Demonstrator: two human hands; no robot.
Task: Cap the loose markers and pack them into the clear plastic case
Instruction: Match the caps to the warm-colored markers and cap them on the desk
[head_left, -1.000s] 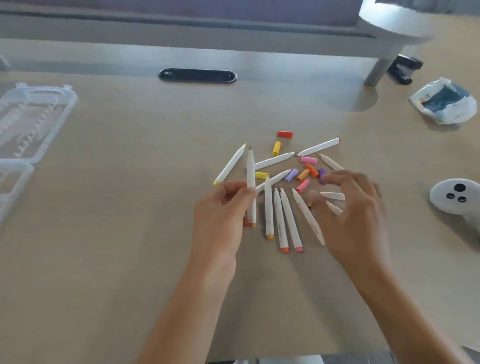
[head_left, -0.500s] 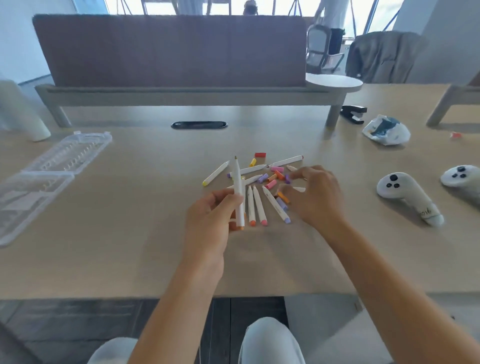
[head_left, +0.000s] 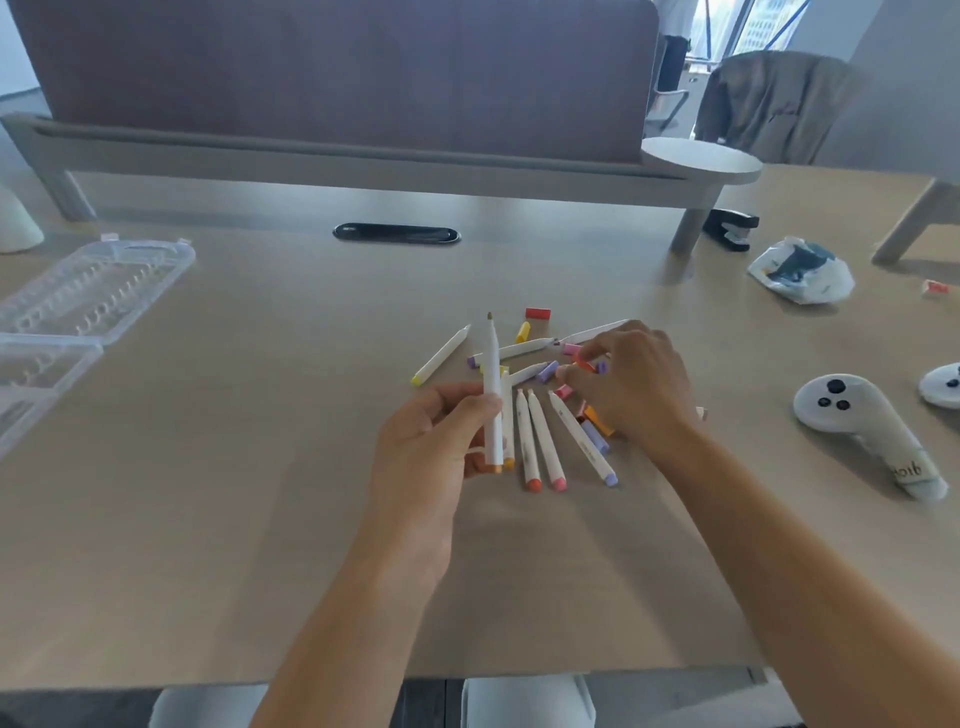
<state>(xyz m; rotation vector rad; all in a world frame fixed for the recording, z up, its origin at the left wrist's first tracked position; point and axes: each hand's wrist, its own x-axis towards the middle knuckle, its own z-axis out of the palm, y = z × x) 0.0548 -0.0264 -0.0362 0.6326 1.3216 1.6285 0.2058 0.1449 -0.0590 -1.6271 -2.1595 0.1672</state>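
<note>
my left hand grips an uncapped marker upright, tip up, ready for its cap. my right hand pinches an orange cap above the pile. the clear case lies open, far left of my fingers.

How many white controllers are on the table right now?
2. The nearer controller lies on the table right of the marker pile; the second controller sits beyond it, cut off by the picture's right edge. More may lie outside the view.
</note>
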